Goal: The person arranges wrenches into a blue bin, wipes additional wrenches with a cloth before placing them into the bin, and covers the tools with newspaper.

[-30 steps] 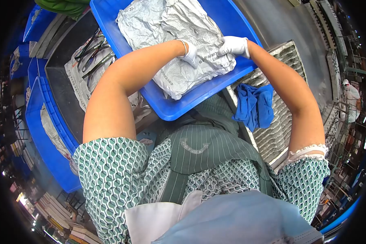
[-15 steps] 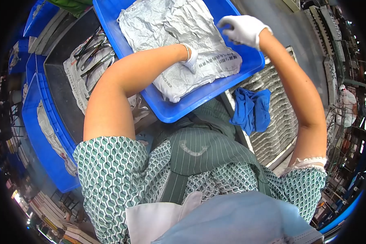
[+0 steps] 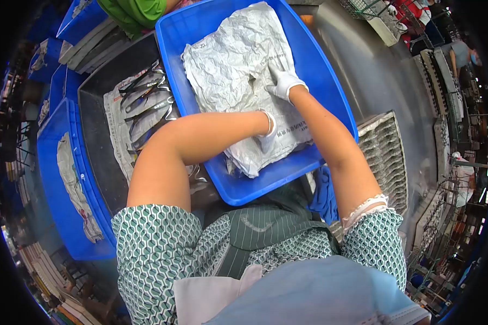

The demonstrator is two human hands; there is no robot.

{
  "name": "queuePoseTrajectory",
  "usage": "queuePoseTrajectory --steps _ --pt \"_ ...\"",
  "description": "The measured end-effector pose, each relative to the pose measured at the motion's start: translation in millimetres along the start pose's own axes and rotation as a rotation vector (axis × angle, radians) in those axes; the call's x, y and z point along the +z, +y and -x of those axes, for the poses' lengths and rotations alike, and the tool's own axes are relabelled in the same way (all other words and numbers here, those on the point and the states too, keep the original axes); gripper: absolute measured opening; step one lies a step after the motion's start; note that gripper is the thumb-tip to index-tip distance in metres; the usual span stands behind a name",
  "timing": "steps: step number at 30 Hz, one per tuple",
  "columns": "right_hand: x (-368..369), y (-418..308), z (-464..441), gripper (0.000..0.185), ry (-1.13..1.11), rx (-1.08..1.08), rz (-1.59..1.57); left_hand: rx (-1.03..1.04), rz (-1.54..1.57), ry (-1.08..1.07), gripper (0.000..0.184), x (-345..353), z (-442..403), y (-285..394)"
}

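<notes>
A crumpled white printed sheet (image 3: 222, 70) lies spread inside a blue plastic bin (image 3: 237, 196) in front of me. My right hand (image 3: 286, 85), in a white glove, rests on the sheet's right part with its fingers spread. My left hand (image 3: 268, 131), also gloved in white, touches the sheet lower down, its fingers stretched downward and partly hidden by the wrist. Neither hand grips anything that I can see. Whatever lies beneath the sheet is hidden.
Left of the bin, several metal tools (image 3: 146, 103) lie on printed paper in a dark tray (image 3: 95, 124). Another blue bin (image 3: 65, 216) stands farther left. A blue cloth (image 3: 323, 195) and a ridged rack (image 3: 385, 154) are at the right. A person in green (image 3: 135, 13) is at the top.
My right hand has come down from the bin's right edge onto the sheet, and its fingers have spread. My left hand stays on the sheet. The whole view has shifted.
</notes>
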State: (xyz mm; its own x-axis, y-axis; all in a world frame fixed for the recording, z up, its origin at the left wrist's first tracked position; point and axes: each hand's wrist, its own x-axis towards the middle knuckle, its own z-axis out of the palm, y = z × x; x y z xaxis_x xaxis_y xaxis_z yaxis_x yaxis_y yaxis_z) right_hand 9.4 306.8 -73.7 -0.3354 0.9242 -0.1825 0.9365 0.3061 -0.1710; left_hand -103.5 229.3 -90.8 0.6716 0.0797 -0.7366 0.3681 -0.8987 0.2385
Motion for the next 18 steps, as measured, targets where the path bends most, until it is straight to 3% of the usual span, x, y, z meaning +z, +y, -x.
queuePoseTrajectory --steps 2,6,10,13,15,16,18 --pt "0 -4 -10 0.082 -0.217 0.079 -0.069 0.090 0.080 -0.070 0.058 12 -9 -5" --pt "-4 -3 -2 0.081 -0.198 0.108 -0.125 0.180 0.039 -0.143 0.054 8 0 13" --pt "5 8 -7 0.079 -0.178 0.152 -0.170 0.138 0.169 -0.382 0.058 19 2 21" --pt "13 20 -15 0.076 -0.210 0.115 -0.247 0.002 0.257 -0.596 0.062 20 6 23" --pt "-13 12 -7 0.060 -0.358 0.045 -0.188 -0.023 0.282 -0.679 0.065 17 7 22" --pt "-33 4 5 0.055 -0.330 -0.023 -0.231 0.055 0.332 -0.704 0.071 18 5 19" --pt "-69 -9 40 0.047 -0.167 -0.139 -0.348 -0.015 0.325 -0.733 0.067 22 -2 21"
